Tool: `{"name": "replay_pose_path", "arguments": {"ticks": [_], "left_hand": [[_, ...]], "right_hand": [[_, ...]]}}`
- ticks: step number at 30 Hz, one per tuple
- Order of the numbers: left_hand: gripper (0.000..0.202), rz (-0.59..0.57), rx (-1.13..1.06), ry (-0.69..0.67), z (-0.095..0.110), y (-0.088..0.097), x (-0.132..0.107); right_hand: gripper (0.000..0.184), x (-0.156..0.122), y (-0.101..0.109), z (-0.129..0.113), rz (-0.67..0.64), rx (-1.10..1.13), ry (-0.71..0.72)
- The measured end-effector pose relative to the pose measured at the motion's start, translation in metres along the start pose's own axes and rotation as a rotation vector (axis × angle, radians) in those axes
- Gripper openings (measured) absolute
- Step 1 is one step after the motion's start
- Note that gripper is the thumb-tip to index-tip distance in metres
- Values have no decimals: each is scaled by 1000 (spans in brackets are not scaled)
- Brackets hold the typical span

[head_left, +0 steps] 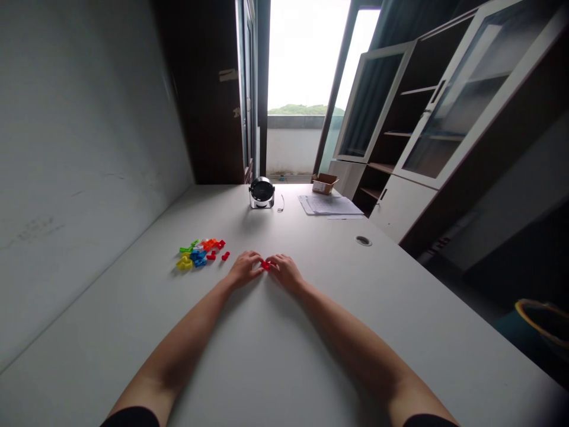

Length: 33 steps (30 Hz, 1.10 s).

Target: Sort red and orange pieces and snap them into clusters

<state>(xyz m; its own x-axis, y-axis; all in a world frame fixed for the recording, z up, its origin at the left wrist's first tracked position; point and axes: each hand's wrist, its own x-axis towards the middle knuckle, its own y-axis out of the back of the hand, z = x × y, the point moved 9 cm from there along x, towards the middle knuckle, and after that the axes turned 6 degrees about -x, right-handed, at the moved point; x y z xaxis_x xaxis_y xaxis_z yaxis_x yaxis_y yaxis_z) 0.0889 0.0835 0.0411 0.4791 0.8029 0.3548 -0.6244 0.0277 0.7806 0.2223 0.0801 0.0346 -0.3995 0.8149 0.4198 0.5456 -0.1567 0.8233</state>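
Observation:
Between my two hands, low over the white table (267, 356), are small red plastic pieces (265, 265); how many there are I cannot make out. My left hand (243, 270) is closed, its thumb and fingertips pinching the red plastic from the left. From the right, my right hand (287, 273) is closed on it too, fingers bent. Left of my hands lies a pile of coloured plastic pieces: yellow ones (184, 262), blue ones (198, 257), green ones (188, 247) and orange ones (208, 244). A separate red piece (226, 256) rests between the pile and my left hand.
A small black fan (262, 191) stands at the back of the table, with a short cord (281, 204) beside it. Papers (331, 205) and an open cardboard box (325, 183) are at the far right. A round cable hole (363, 241) sits near the right edge.

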Motion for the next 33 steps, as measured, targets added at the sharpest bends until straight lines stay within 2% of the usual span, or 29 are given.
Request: {"name": "replay_pose_path", "arguments": {"ticks": [7,14,18,22,25,33], "left_hand": [[18,3,11,20,4,-2,0],[25,45,70,92,-3,-1,1],[31,70,109,135,-9,2,1],[35,76,133,121,-8,4,0],[34,82,135,141,-12,5,0],[31,80,89,189,-27,2,2]], "right_hand": [[15,0,2,-2,17,-17,-3],[13,2,0,7,41,-51,-62],[12,2,2,4,61,-20,-37],[12,0,4,0,45,-15,-23],[11,-1,4,-5,22,-6,15],[26,-5,-5,-29,-82,-91,194]]}}
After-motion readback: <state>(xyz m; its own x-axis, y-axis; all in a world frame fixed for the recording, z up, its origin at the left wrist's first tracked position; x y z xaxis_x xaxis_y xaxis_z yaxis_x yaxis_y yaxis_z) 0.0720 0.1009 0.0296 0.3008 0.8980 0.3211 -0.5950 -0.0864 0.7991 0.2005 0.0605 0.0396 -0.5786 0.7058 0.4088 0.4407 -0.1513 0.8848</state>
